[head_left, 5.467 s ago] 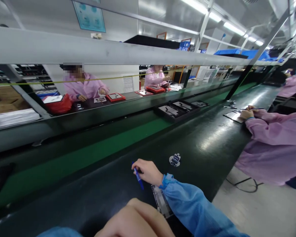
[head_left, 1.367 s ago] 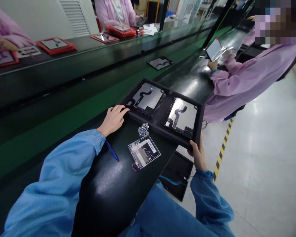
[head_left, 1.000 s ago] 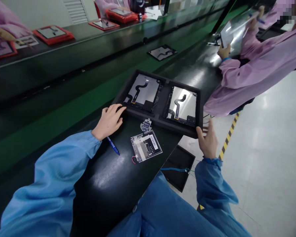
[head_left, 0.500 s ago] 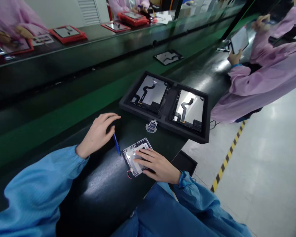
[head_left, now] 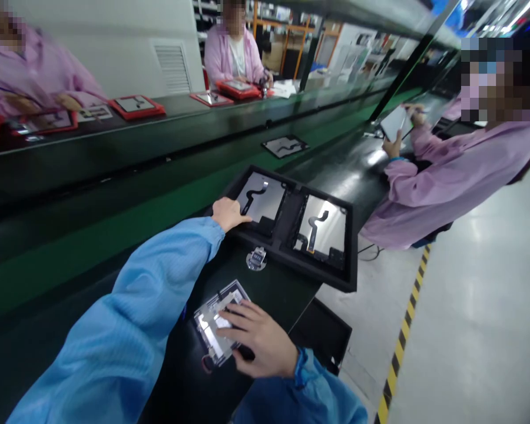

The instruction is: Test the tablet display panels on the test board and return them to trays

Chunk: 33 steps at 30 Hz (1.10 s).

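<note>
My left hand (head_left: 229,214) reaches to the left edge of a black two-compartment tray (head_left: 288,227). Its thumb lies toward the left display panel (head_left: 265,199); the other fingers are mostly hidden, so I cannot tell whether they grip. A second panel (head_left: 327,221), also silvery with a dark ribbon cable, lies in the right compartment. Open, with its fingers spread, my right hand (head_left: 265,338) rests on a small flat electronic assembly (head_left: 214,324) with a red wire at its lower end. Just below the tray sits a small metallic piece on a round base (head_left: 257,258).
Another panel (head_left: 285,146) lies farther along the bench. A person in pink (head_left: 450,176) works at the right, holding a white panel (head_left: 396,122). Across the bench two people work beside red-framed panels (head_left: 136,107). A black bin (head_left: 322,330) stands below the bench's right edge.
My left hand has moved forward from above the blue pen to the tray's left edge; my sleeve now mostly covers the pen. My right hand stays on the assembly. The view has tilted up.
</note>
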Motion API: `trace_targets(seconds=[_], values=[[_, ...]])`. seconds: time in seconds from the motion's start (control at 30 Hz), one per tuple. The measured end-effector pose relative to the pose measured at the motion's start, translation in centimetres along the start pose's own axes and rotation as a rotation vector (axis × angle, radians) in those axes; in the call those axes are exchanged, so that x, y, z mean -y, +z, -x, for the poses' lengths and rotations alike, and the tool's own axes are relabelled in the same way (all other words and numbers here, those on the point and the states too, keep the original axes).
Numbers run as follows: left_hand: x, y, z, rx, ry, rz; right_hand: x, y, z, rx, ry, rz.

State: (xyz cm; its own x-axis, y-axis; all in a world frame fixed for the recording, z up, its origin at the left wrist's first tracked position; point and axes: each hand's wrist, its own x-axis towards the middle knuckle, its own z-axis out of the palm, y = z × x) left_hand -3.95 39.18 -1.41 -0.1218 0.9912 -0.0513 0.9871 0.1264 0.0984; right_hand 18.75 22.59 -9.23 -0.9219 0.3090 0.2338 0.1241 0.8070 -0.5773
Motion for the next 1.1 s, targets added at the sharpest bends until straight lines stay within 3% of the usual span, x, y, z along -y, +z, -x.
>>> trace_targets(seconds=[0.2, 0.43, 0.57, 0.67, 0.8, 0.93, 1.03, 1.1], values=[[-0.2, -0.5, -1.7, 0.032, -0.096, 0.037, -0.4, 0.1, 0.5, 0.015, 0.021, -0.015], [-1.6, -0.3, -1.0, 0.008, -0.199, 0.099, 0.1, -1.2, -0.1, 0.083, 0.08, -0.038], [-1.1, 0.5, -0.8, 0.023, -0.224, 0.183, 0.3, -1.5, -0.4, 0.089, 0.111, -0.043], [-0.1, -0.2, -1.3, 0.034, -0.228, 0.274, 0.3, -1.1, -0.3, 0.026, 0.114, -0.053], [1.1, -2.2, -2.3, 0.031, -0.225, 0.502, 0.1, -0.7, -0.2, -0.056, 0.093, -0.064], [0.7, -2.9, -2.6, 0.095, -0.201, 0.888, 0.0, -0.5, -0.3, -0.099, 0.05, -0.055], [0.5, -3.3, -1.3, 0.04, -0.22, 1.148, -0.2, -0.2, -0.3, -0.092, 0.025, -0.027], [1.7, -4.3, 1.1, -0.034, -0.248, 1.288, -0.3, 0.0, -0.1, -0.082, 0.002, -0.005]])
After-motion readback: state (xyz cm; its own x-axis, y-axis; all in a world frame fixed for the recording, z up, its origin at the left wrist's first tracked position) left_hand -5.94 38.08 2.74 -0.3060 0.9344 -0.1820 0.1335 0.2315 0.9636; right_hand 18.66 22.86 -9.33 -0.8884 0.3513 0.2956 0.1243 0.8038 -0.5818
